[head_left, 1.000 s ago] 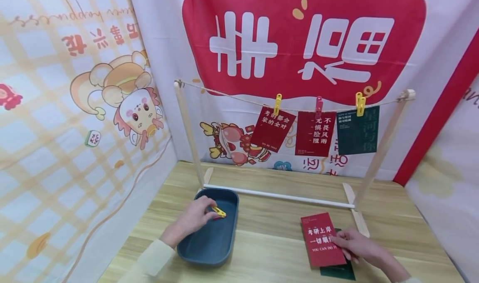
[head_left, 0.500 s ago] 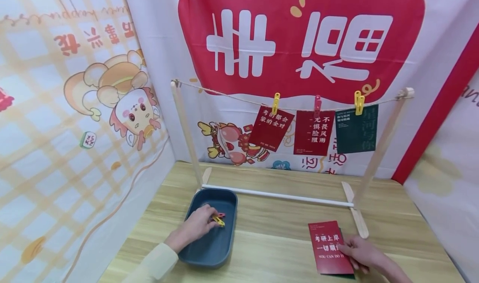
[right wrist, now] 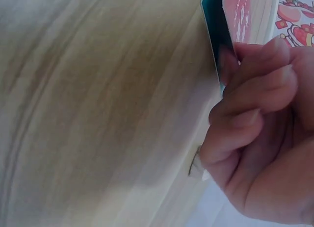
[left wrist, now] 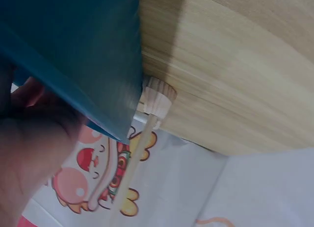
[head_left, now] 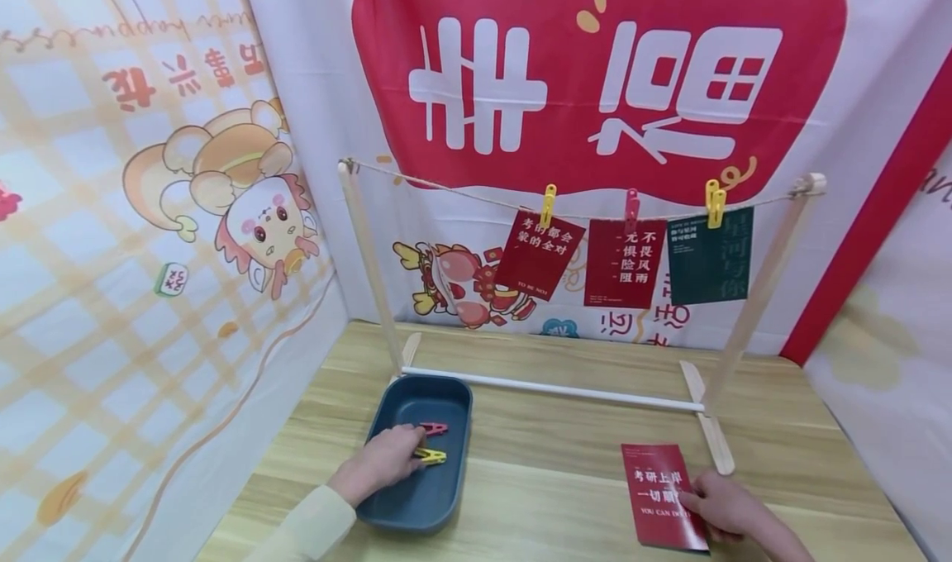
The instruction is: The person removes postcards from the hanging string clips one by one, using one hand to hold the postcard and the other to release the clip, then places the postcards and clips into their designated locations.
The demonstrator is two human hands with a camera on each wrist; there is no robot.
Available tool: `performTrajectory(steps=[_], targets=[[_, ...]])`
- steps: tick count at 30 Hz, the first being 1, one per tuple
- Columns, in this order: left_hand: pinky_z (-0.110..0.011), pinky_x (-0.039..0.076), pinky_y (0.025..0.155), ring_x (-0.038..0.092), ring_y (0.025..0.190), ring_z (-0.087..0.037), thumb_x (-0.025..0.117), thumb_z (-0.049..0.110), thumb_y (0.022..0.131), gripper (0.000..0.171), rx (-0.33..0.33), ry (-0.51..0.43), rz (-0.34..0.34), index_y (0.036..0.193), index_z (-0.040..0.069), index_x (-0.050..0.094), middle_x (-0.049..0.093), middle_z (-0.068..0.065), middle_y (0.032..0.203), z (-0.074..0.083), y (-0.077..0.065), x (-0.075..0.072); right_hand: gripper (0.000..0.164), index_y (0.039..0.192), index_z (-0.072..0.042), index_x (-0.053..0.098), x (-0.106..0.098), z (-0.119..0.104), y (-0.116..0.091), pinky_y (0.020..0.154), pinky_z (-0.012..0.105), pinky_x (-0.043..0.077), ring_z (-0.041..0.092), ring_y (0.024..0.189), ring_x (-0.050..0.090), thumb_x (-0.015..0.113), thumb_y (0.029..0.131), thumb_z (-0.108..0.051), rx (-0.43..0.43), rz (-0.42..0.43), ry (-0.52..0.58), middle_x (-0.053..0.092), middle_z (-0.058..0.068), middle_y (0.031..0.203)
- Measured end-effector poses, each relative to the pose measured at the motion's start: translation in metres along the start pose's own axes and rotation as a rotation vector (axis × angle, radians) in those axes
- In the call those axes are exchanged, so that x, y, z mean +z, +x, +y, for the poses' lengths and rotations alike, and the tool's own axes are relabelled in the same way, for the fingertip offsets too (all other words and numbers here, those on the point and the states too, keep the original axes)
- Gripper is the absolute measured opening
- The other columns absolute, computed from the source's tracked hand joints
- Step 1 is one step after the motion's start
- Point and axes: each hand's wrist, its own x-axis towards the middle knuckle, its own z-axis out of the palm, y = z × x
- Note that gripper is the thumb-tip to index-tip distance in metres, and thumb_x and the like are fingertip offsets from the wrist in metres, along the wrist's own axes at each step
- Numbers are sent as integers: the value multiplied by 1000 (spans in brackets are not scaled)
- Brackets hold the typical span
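My left hand (head_left: 387, 460) reaches into the dark blue tray (head_left: 463, 471) and pinches the handle end of a yellow clothespin (head_left: 433, 457). A pink clothespin (head_left: 435, 428) lies just beyond it, close to the fingertips. In the left wrist view the tray wall (left wrist: 98, 65) hides the fingertips. My right hand (head_left: 725, 508) holds a red card (head_left: 658, 496) with white writing by its right edge, thumb on the front. Behind it, in the right wrist view, shows a green card (right wrist: 216, 31) in the same grip, with the other fingers curled.
A wooden stand with a white bottom rod (head_left: 550, 390) carries a string (head_left: 461, 192) across the back. From it hang two red cards (head_left: 539, 256) and a dark green card (head_left: 710, 256), held by yellow and pink clothespins. A printed cloth covers the walls.
The left hand has lowered the yellow clothespin in the tray, and the pink one shows more fully. The right hand has drawn the cards slightly right and down, lining the green one up behind the red.
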Motion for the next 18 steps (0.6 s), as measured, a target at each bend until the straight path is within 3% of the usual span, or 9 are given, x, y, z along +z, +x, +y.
performTrajectory(steps=[5, 8, 11, 14, 18], targets=[[-35, 49, 59, 53, 66, -15, 80, 28, 81, 32, -58, 103, -30, 105, 10, 66, 62, -2, 83, 4, 3, 5, 21, 77, -14, 60, -1, -10, 3, 45, 24, 35, 12, 46, 47, 65, 93, -27, 118, 16, -116, 54, 1, 57], [-39, 51, 60, 56, 68, -19, 80, 26, 81, 36, -95, 132, -25, 109, 9, 67, 65, -7, 86, 5, 4, 5, 22, 76, -14, 60, -2, -16, 6, 49, 25, 35, 14, 52, 47, 66, 92, -29, 118, 14, -179, 54, 1, 61], [-42, 51, 60, 59, 69, -23, 80, 24, 80, 36, -112, 150, -6, 109, 8, 66, 66, -9, 85, 6, 4, 4, 23, 74, -15, 58, -3, -20, 6, 47, 24, 34, 13, 50, 46, 67, 91, -28, 109, 26, -154, 52, 1, 59], [-42, 51, 59, 60, 68, -23, 79, 25, 81, 37, -110, 161, 6, 111, 8, 66, 65, -10, 85, 8, 5, 4, 27, 71, -14, 56, -6, -27, 8, 44, 23, 34, 12, 47, 44, 66, 92, -26, 64, 54, -100, 49, 0, 56], [-42, 50, 56, 59, 67, -23, 79, 27, 82, 41, -106, 159, 22, 116, 8, 65, 65, -10, 85, 11, 5, 3, 33, 66, -14, 51, -19, -39, 13, 41, 22, 36, 10, 45, 43, 63, 95, -26, -57, 113, -68, 46, -3, 55]])
